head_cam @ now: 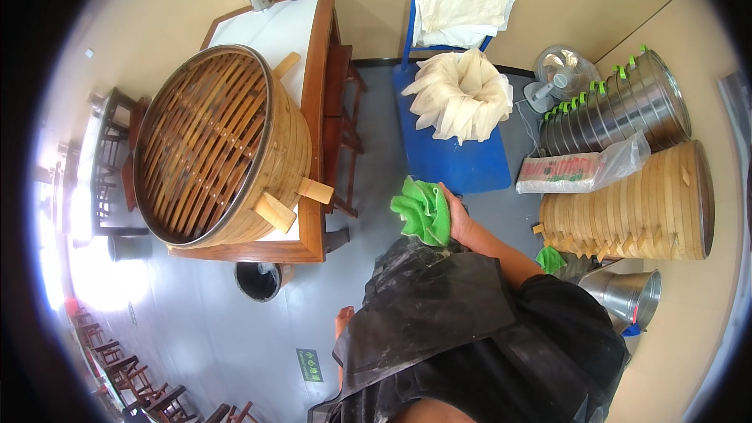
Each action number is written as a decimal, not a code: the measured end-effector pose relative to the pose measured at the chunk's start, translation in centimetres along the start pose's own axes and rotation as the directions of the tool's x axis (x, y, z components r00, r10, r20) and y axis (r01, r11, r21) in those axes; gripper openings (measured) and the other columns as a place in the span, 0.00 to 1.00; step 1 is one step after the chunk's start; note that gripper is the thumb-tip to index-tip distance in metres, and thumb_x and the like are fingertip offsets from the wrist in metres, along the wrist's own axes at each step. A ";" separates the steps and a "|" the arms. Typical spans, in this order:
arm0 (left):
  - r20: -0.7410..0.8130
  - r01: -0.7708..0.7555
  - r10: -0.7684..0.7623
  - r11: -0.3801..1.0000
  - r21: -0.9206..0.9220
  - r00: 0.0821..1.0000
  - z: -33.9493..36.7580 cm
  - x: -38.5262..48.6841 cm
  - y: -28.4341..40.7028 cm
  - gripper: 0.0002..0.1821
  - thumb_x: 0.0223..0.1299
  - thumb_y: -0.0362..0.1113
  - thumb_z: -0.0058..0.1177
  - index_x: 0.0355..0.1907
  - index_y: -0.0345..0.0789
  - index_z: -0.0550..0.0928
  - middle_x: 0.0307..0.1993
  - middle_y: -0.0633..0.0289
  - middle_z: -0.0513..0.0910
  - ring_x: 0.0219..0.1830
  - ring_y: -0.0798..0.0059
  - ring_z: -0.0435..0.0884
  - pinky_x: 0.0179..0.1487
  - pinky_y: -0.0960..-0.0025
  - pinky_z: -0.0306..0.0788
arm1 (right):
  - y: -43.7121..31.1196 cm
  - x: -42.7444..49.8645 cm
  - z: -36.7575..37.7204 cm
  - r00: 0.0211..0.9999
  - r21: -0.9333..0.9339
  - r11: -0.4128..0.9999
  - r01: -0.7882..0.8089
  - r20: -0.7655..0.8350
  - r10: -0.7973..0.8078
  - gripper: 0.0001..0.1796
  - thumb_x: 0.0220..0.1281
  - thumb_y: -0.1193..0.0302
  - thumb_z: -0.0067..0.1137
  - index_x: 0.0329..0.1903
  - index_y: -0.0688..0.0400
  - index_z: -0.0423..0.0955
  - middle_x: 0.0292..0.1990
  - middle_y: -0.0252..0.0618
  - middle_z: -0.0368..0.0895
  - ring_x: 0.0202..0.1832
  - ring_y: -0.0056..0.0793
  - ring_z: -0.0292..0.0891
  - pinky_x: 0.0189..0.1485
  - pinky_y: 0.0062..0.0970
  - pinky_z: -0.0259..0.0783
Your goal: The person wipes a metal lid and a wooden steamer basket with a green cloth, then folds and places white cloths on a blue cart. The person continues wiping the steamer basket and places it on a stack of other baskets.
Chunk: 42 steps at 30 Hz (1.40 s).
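My right hand (455,211) grips a bunched green cloth (424,211) in front of the dark apron (435,305) on my body. Low on my other side, part of my left hand (344,318) shows past the apron's edge; its fingers are mostly hidden. To the left, a stack of large round bamboo steamers (294,141) rests on a white-topped wooden table (270,23), its slatted face (202,147) in view and wooden handles sticking out. Ahead, a pile of cream steamer cloths (461,97) lies on the seat of a blue folding chair (458,164).
Right of the chair stand a fan (564,73), stacked metal steamers (617,111), and stacked bamboo steamers (628,205) with a plastic-wrapped pack (558,171) against them. Wooden stools (338,123) line the table; a bin (258,282) stands below. A metal bucket (628,296) is beside me.
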<state>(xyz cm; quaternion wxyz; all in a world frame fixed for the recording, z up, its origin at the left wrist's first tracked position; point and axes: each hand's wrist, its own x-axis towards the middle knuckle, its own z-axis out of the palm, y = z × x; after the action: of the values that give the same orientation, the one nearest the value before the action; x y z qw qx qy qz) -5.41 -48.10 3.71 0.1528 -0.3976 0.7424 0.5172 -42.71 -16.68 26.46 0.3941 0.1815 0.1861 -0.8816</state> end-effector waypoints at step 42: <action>-0.928 -0.543 0.137 0.836 -0.079 0.347 -38.5 14.0 35.8 0.26 0.69 0.26 0.36 0.70 0.28 0.61 0.70 0.47 0.63 0.73 0.57 0.58 0.75 0.62 0.50 | 29.6 48.3 41.2 0.399 -0.023 -0.482 0.876 0.598 0.696 0.23 0.74 0.56 0.35 0.67 0.40 0.67 0.70 0.42 0.64 0.73 0.42 0.56 0.74 0.40 0.55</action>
<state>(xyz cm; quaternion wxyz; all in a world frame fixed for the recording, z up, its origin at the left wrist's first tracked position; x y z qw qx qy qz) -34.00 -83.07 34.04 -0.4578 -0.4627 0.6593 0.3764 -57.41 -84.68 34.07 0.0706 -0.7643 0.6126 -0.1889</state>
